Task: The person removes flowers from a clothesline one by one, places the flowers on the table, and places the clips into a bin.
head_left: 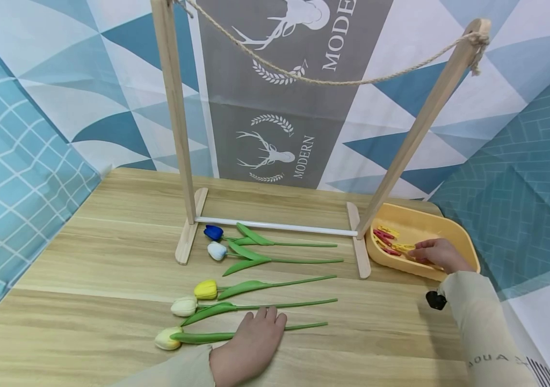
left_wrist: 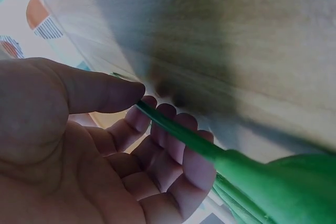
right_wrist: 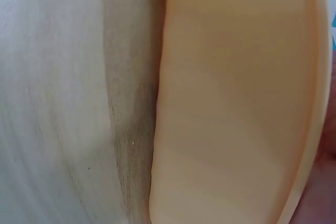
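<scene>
Near the front of the table, my left hand [head_left: 251, 344] lies over the nearest tulip, a pale yellow one [head_left: 168, 338]. The left wrist view shows its thumb and fingers pinching the green stem [left_wrist: 176, 129]. My right hand [head_left: 439, 253] reaches into a yellow-orange basket [head_left: 463, 236], thumb and forefinger on the end of a yellow clothespin [head_left: 403, 248]. Red and yellow clothespins [head_left: 385, 235] lie around it at the basket's left end. In the right wrist view, the basket's outer wall [right_wrist: 236, 98] hides most of that hand.
A wooden stand with a left post [head_left: 175, 107], a right post [head_left: 420, 129] and a sagging rope [head_left: 323, 82] rises behind the flowers. A white rod [head_left: 275, 226] joins its feet. Blue [head_left: 214, 233], light blue [head_left: 217, 251], yellow [head_left: 205, 289] and cream [head_left: 184, 306] tulips lie in rows.
</scene>
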Available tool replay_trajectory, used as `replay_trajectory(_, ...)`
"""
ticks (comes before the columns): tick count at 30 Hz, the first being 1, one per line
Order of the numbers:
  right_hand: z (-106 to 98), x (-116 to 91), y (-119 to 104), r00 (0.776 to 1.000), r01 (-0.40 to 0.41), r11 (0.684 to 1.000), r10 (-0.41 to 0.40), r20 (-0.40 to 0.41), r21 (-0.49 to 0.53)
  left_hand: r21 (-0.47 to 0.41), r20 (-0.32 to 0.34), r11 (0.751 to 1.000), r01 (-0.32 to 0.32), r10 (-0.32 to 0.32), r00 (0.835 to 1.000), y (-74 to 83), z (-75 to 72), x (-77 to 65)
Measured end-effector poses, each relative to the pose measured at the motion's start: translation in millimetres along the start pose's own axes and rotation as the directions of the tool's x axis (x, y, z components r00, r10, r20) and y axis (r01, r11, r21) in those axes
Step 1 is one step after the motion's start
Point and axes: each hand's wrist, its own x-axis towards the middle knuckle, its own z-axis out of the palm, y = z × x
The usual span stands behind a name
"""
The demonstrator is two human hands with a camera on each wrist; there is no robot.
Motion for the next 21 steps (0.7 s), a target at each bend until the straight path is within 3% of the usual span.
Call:
replay_trajectory(4, -0.4, 0.8, 0.7, 1.0, 0.006, 0.996, -0.005, 0.017, -0.089, -0.006, 0.009, 1.0, -0.007, 0.007, 1.0, 0.3, -0.9, -0.9)
replay_trajectory(21, 1.0, 5.2, -1.2, 0.999, 0.025, 0.97, -0.029, -0.014, -0.241, -0.058, 0.027, 0.998, -0.019, 0.02, 0.999, -4.0, -4.5, -1.3)
